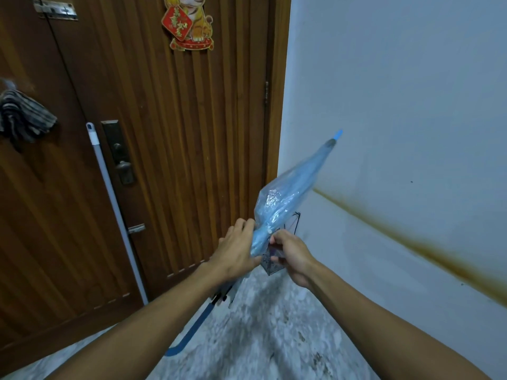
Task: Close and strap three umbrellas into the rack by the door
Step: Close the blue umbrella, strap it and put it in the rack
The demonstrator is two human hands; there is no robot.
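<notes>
**Blue umbrella held closed between both hands**

The folded translucent blue umbrella [285,198] slants in mid-air before the wooden door [164,133], tip up toward the white wall [397,105], curved handle low over the speckled floor [260,325]. The left hand [236,249] wraps its fingers around the gathered canopy. The right hand [292,256] pinches what seems to be the strap; blur hides detail.

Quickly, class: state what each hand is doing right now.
Left hand: grips the folded blue umbrella.
Right hand: pinches the umbrella's strap.
</notes>
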